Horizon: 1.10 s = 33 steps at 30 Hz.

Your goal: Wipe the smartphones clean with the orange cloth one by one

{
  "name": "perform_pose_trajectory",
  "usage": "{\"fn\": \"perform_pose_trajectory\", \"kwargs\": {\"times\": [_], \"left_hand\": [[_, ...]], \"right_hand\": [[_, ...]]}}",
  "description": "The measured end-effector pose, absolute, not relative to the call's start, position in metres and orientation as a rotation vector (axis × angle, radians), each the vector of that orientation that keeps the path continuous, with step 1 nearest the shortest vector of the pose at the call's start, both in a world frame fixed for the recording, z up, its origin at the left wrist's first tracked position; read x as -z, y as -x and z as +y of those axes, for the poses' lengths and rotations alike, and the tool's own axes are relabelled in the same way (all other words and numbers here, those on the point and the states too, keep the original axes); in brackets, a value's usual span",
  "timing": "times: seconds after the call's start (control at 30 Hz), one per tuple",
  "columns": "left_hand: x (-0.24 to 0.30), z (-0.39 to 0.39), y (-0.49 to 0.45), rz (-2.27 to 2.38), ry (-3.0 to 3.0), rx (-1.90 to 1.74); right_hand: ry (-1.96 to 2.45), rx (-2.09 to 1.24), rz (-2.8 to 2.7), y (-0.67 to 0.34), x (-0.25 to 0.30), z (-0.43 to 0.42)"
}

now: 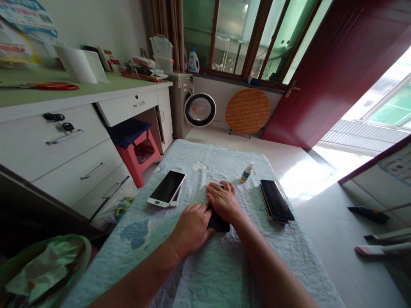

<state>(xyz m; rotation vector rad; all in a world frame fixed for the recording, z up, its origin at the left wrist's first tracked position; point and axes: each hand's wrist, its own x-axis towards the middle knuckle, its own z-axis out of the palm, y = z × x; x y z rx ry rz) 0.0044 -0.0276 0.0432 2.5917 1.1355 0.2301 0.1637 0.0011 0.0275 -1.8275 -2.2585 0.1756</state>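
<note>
A black phone point(218, 223) lies in the middle of a table covered by a pale blue quilted cloth point(224, 265). My right hand point(224, 199) lies flat on top of it, fingers stretched forward and close together. My left hand point(192, 227) grips the phone's near left edge with curled fingers. Most of the phone is hidden under both hands. A white-framed phone stack point(167, 188) lies to the left, a dark phone stack point(276, 200) to the right. A small white bottle with a blue cap point(247, 172) stands beyond my right hand.
White drawers and a desk point(73, 141) run along the left with a red stool point(136, 147) under them. A green bag point(41, 269) sits at the near left. A washing machine point(189, 105), a round wooden board point(248, 111) and a red door point(334, 64) stand beyond the table.
</note>
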Motion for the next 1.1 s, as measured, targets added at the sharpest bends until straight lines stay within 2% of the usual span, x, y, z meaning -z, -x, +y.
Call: {"fn": "perform_pose_trajectory", "kwargs": {"times": [0.8, 1.1], "left_hand": [[-0.04, -0.031, -0.007, 1.186, -2.569, -0.297], [-0.038, -0.03, -0.007, 1.156, -2.564, -0.267]], "right_hand": [[1.904, -0.148, -2.03, -0.205, -0.015, -0.005], [1.718, -0.16, -2.132, -0.183, -0.024, -0.007]]}}
